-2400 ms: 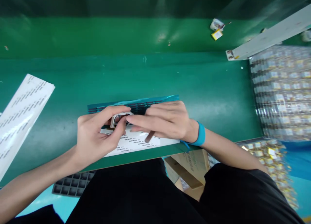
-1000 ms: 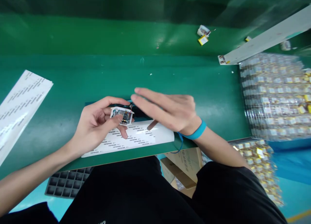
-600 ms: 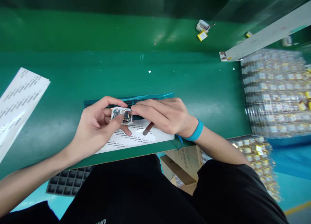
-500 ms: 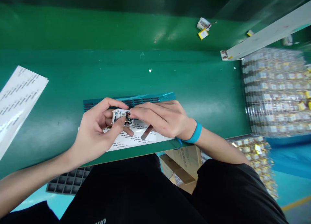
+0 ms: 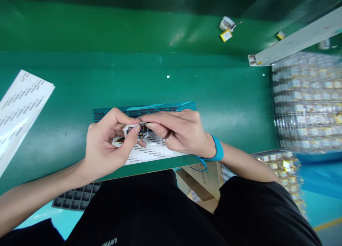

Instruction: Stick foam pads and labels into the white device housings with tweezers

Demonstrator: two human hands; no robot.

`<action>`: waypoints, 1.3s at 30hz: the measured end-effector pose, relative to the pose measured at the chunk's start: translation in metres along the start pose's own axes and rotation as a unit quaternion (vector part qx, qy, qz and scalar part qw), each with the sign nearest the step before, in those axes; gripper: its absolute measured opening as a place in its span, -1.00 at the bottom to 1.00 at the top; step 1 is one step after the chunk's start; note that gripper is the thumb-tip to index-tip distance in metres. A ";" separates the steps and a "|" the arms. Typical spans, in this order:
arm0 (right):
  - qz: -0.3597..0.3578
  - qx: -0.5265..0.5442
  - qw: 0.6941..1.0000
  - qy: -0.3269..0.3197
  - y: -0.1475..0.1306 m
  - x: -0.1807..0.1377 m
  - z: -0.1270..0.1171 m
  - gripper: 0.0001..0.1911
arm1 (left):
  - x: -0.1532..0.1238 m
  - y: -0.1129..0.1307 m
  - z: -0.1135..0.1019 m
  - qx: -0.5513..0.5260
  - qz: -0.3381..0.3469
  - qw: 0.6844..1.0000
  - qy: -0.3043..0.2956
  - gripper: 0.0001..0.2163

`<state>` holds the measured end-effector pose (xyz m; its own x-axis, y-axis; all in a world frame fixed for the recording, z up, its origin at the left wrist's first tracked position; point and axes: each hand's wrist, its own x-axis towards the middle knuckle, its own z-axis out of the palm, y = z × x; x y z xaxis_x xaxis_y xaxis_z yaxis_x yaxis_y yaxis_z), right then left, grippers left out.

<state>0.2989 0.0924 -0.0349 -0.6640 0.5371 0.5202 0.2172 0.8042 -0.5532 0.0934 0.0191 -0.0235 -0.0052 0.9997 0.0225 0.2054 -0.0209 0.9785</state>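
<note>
Held a small white module in the left hand, curled shut about it, forefinger arched over the top, thumb pressed against the near edge, bare circuit face turned up. Met it from the right with the right hand, fingers drawn together, tips closed on the top right edge; could not tell whether anything smaller lay pinched there as well. Had both hands equally close, the module between them, its long side running left to right, just above a white label sheet at the near edge of the counter. Saw a teal strip just behind the hands, parallel to the sheet. Wore a blue wristband on the right wrist. Noted well apart: another printed sheet far left, trays of bagged parts far right, loose bits at the back. Found nothing standing between hands and module.
</note>
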 end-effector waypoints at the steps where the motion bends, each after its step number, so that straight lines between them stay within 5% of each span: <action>1: 0.017 0.036 0.999 -0.006 0.001 0.002 0.000 -0.78 | -0.001 -0.001 -0.001 0.024 0.020 0.999 -0.006 -0.89; 10: 0.146 0.256 0.955 -0.030 0.002 0.012 0.001 -0.63 | -0.008 -0.013 -0.002 0.195 0.144 0.970 -0.008 -0.83; 15: -0.011 0.025 0.998 -0.055 0.011 0.011 -0.033 -0.74 | -0.004 -0.016 -0.005 0.222 0.301 0.926 -0.043 -0.87; 20: 0.030 -0.129 0.958 -0.254 0.042 0.008 -0.062 -0.43 | -0.008 -0.023 0.007 0.251 0.437 0.843 -0.188 -0.90; 24: 0.046 -0.083 0.960 -0.262 0.066 0.009 -0.046 -0.35 | -0.001 -0.027 0.008 0.309 0.420 0.828 -0.208 -0.85; 33: 0.034 -0.134 0.985 -0.101 0.069 0.017 -0.028 -0.30 | 0.024 -0.033 -0.010 0.300 0.395 0.835 -0.239 -0.79; 36: 0.106 0.011 0.991 0.081 0.060 0.021 -0.042 -0.30 | 0.021 -0.036 -0.010 0.294 0.411 0.833 -0.226 -0.81; 39: 0.152 0.129 0.949 0.246 0.056 0.026 -0.054 -0.22 | 0.020 -0.038 -0.011 0.296 0.433 0.822 -0.223 -0.83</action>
<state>0.3330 0.1653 -0.0173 -0.1713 0.8386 0.5172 0.1198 0.5388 -0.8339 0.0745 0.0395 -0.0581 0.7251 0.5198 0.4516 0.3839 -0.8496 0.3616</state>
